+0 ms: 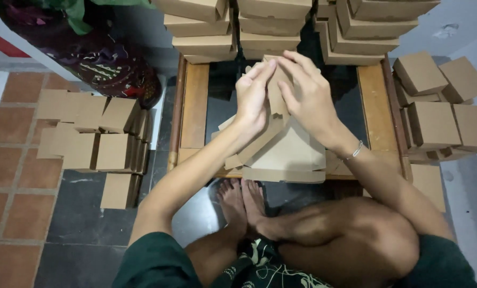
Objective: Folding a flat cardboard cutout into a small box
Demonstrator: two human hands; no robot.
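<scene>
I see a flat, unfolded brown cardboard box blank (286, 146), with creased panels and notched flaps, held tilted above a low wooden table (195, 106). My left hand (253, 96) presses its upper flap with fingers together and straight; my right hand (308, 93) meets it from the other side, fingers slightly spread, clamping the same flap. Stacks of flat boxes (206, 32) stand behind, folded boxes (436, 101) at right, more blanks (94, 133) on the floor at left.
</scene>
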